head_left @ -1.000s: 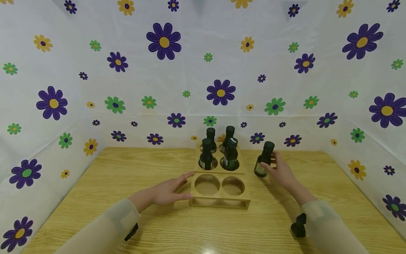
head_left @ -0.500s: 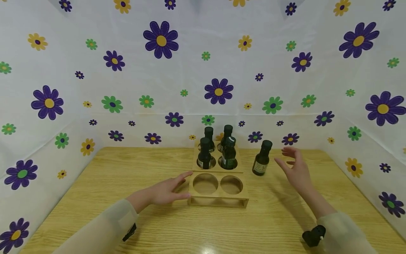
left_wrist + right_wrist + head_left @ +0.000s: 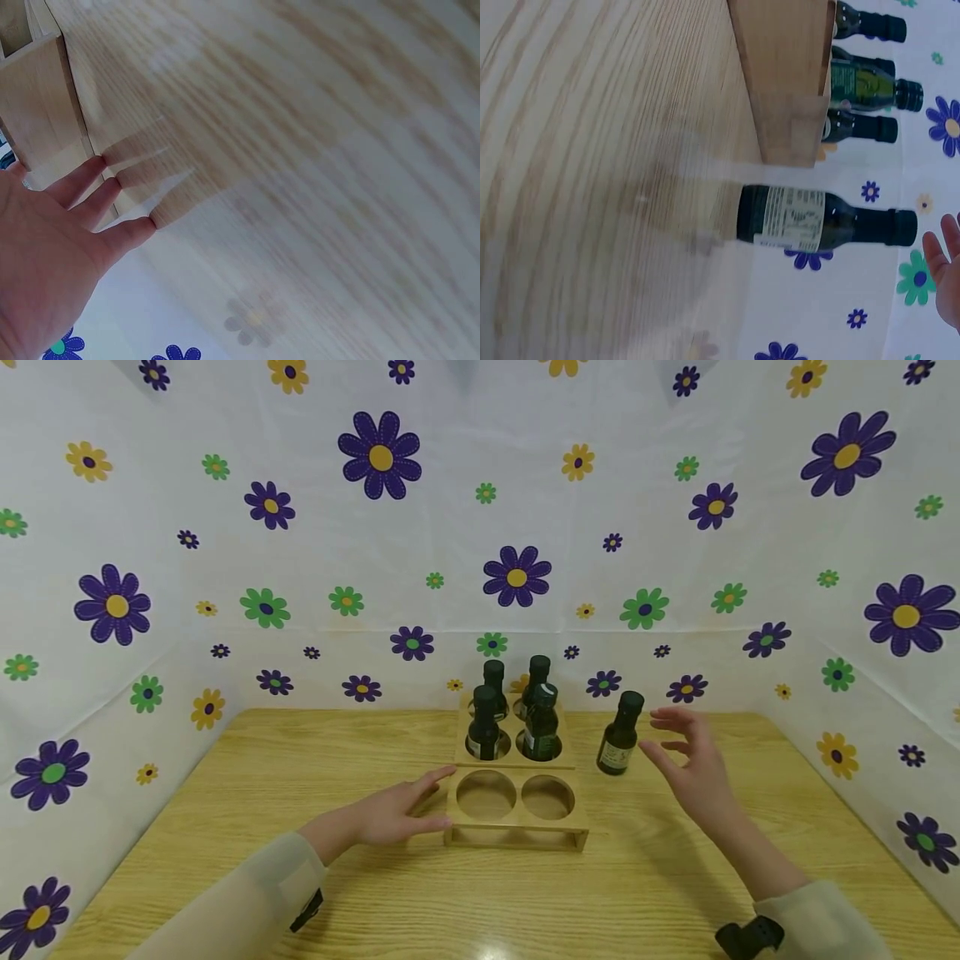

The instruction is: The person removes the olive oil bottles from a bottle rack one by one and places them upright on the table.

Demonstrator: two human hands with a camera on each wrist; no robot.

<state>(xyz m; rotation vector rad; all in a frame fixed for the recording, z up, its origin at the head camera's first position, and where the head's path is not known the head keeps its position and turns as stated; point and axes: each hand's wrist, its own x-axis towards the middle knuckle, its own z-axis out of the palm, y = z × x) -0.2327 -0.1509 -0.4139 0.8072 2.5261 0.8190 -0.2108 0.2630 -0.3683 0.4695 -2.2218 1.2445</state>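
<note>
A two-tier wooden bottle rack [image 3: 517,837] stands mid-table, with several dark bottles in the round holes of its rear, higher tier. Its two front holes hold no bottles. My left hand [image 3: 386,812] touches the rack's left side with thumb and index finger spread; in the left wrist view the hand [image 3: 56,247] has its fingers extended near the tabletop. Right of the rack, a dark green bottle [image 3: 618,739] with a pale label stands upright on the table. Just right of it, my right hand [image 3: 697,768] is raised with fingers loosely bent, apart from the bottle [image 3: 795,217].
The wood-grain table [image 3: 300,743] is walled by a white cloth [image 3: 442,535] printed with flowers. Inside the rack, the bottles [image 3: 542,727] rise well above the upper board. A dark device [image 3: 748,937] is worn at the right wrist.
My right hand has let go of the bottle and drawn away to the right, then shifted slightly back toward it. The bottle stays standing; my left hand keeps its place at the rack.
</note>
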